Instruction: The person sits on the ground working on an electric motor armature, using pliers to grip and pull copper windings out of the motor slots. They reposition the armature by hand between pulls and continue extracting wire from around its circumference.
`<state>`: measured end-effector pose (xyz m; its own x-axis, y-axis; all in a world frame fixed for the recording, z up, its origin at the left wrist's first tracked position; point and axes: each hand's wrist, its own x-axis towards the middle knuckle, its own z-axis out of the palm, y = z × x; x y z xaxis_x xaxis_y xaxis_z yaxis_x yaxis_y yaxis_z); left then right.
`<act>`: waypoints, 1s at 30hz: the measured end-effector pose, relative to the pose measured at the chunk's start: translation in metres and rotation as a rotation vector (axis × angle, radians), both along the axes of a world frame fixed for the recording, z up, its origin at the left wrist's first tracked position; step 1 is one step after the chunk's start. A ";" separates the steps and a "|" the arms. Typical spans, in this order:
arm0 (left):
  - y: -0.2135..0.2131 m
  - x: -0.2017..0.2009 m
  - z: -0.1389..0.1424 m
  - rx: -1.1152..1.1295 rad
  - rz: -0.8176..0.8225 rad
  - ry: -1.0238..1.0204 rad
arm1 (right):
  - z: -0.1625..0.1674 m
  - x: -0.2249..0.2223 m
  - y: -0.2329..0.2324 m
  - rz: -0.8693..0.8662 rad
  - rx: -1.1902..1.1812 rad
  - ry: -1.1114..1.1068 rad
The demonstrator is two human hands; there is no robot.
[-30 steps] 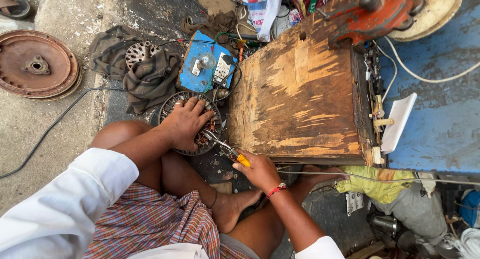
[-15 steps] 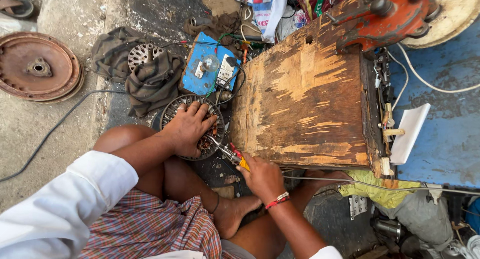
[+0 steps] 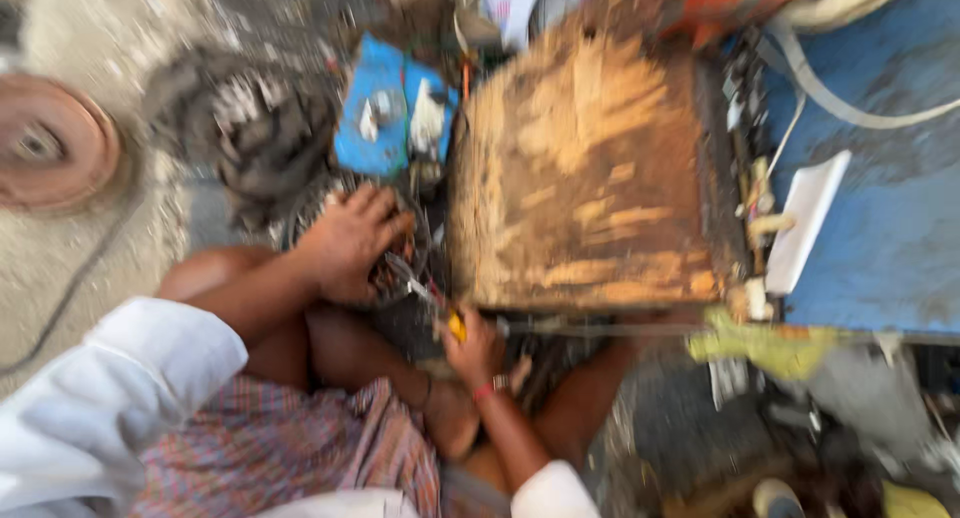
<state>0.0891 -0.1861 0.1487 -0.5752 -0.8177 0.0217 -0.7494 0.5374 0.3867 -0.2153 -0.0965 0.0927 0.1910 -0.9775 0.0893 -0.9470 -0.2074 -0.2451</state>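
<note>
The left hand [image 3: 350, 240] presses flat, fingers spread, on the round wound motor part [image 3: 400, 263] on the floor, steadying it. The right hand [image 3: 475, 350] grips yellow-handled pliers [image 3: 435, 306] closed-fisted, tip angled into the windings.

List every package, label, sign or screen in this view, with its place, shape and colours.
Blue box-like device: on the ground beyond the left hand, left of the wooden block; rectangular, with a pale panel that may be a label or a dial, too blurred to tell.
Colourful printed packaging: top edge, above the block; white with blue and red, blurred.
No signs or screens can be made out.
</note>
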 end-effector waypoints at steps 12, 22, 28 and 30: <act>0.015 -0.006 -0.001 0.016 0.059 -0.066 | 0.077 0.008 -0.031 0.130 0.437 0.064; 0.013 -0.003 -0.001 0.060 0.014 -0.046 | 0.147 0.055 -0.041 0.096 0.470 0.495; 0.012 0.002 -0.003 0.068 0.009 0.018 | 0.175 0.075 -0.059 0.160 0.495 0.700; 0.011 0.003 -0.005 0.056 0.023 0.020 | 0.182 0.081 -0.068 0.176 0.491 0.756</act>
